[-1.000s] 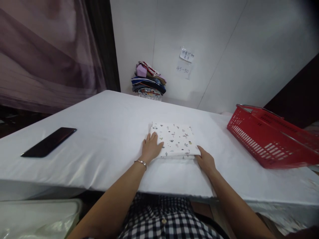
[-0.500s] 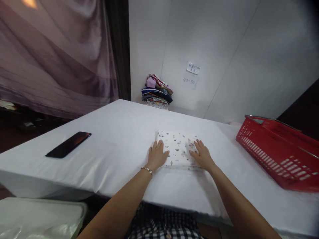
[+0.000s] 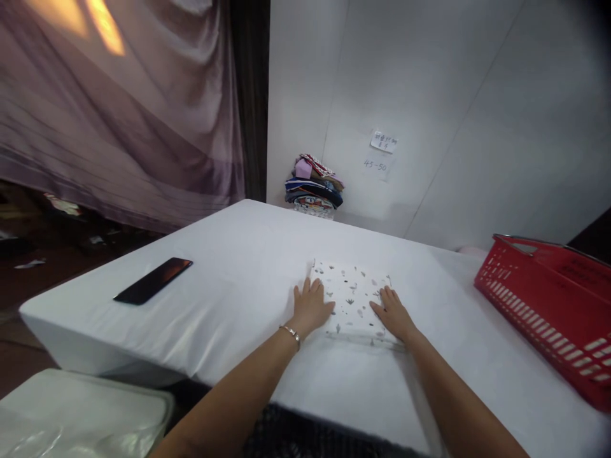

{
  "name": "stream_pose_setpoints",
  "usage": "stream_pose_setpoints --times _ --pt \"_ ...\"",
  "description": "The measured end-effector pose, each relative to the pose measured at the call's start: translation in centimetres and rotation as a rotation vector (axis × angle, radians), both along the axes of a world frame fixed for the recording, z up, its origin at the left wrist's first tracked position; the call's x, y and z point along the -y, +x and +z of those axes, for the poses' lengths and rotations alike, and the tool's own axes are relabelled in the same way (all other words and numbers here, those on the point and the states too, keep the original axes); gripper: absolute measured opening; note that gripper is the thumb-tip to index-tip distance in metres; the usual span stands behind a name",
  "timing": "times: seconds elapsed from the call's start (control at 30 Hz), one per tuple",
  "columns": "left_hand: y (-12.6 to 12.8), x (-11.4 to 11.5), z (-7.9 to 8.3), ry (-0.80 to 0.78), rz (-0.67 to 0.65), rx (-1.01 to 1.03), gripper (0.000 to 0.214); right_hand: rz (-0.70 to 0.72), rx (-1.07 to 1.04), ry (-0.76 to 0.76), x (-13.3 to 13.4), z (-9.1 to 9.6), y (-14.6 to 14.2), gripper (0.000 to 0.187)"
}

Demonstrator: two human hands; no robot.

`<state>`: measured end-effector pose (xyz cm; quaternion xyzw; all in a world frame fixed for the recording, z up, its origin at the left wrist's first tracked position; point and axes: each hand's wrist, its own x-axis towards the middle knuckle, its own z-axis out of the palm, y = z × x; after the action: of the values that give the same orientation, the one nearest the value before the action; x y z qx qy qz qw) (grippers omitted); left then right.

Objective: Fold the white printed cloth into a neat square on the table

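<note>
We see a folded square of white cloth printed with small dark and coloured motifs [image 3: 354, 299] lying flat near the middle of a table covered with a smooth white sheet [image 3: 229, 280]. The left hand [image 3: 312, 306] rests palm down on the cloth's left edge, fingers spread and flat, gripping nothing; a thin silver bracelet [image 3: 291, 333] circles that wrist. The right hand [image 3: 392, 313] lies palm down on the cloth's near right part, fingers also extended and slightly apart, pressing the fabric rather than holding it. The 2 hands sit side by side with printed fabric showing between them.

At the far left of the table lies a flat black phone [image 3: 153, 280], well apart from the cloth. A red plastic basket with slotted walls [image 3: 548, 305] stands on the right side. A stack of folded, many-coloured garments [image 3: 314, 186] sits against the white wall at the table's far edge, near a small paper note [image 3: 383, 141]. A mauve curtain [image 3: 119, 114] hangs at the left.
</note>
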<state>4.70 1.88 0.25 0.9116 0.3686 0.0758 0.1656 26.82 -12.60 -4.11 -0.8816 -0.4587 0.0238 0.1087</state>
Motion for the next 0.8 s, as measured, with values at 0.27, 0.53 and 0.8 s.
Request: stream_pose_setpoints --times 0.27,0.53,0.8 --pt "4.9 -3.8 0.6 0.128 -0.025 0.069 0.071 -0.002 -0.022 0.019 -0.1 0.2 -0.1 0.071" --pt "4.8 -6.1 -2.5 0.057 0.055 0.054 0.072 0.000 -0.047 -0.009 0.1 1.0 -0.4 0.069" --pt "4.8 -5.7 -2.3 0.100 0.036 0.064 0.070 -0.020 0.012 -0.011 -4.3 4.2 1.1 0.065"
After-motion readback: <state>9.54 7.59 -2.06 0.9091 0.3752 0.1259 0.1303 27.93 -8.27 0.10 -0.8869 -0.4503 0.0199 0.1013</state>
